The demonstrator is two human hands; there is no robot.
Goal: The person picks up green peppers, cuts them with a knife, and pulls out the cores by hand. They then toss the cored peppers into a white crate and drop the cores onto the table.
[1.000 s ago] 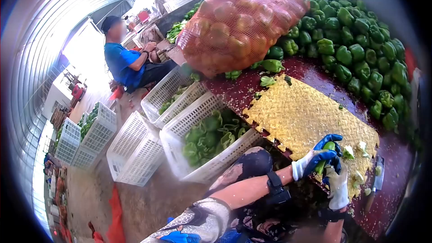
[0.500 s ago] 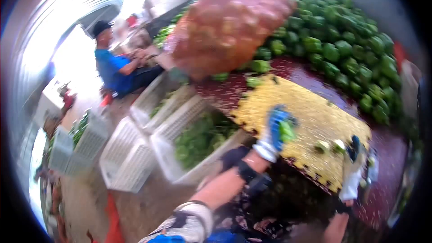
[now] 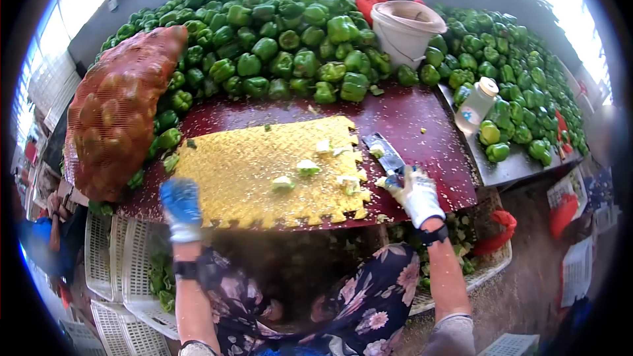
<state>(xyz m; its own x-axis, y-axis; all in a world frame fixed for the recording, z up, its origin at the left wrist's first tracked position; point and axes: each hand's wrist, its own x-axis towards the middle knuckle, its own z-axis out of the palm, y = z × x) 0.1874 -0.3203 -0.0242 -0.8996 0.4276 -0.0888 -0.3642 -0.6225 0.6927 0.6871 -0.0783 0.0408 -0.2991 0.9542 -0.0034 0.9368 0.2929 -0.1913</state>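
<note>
My left hand (image 3: 179, 207), in a white glove with a blue coating, is at the left front corner of the yellow foam mat (image 3: 244, 165). Motion smears its fingers, and no pepper shows in it. To the right of the mat, my right hand (image 3: 417, 194), also gloved, is closed around the handle of a wide-bladed knife (image 3: 389, 157). The blade points away from me over the dark red tabletop (image 3: 435, 151), with a pale green scrap (image 3: 376, 151) on it. Pale pepper cores (image 3: 307, 168) and cut bits lie on the mat.
Green peppers (image 3: 277, 46) are heaped along the back. A full red mesh sack (image 3: 119, 112) leans at left. A white bucket (image 3: 405, 36) and a clear jar (image 3: 476, 107) stand at back right. White crates (image 3: 135, 264) are below the left edge; a person (image 3: 43, 237) sits beyond.
The view has swung right and levelled. My left hand, which held a green pepper over the mat, is now at the mat's left corner with no pepper visible. The knife now shows clearly.
</note>
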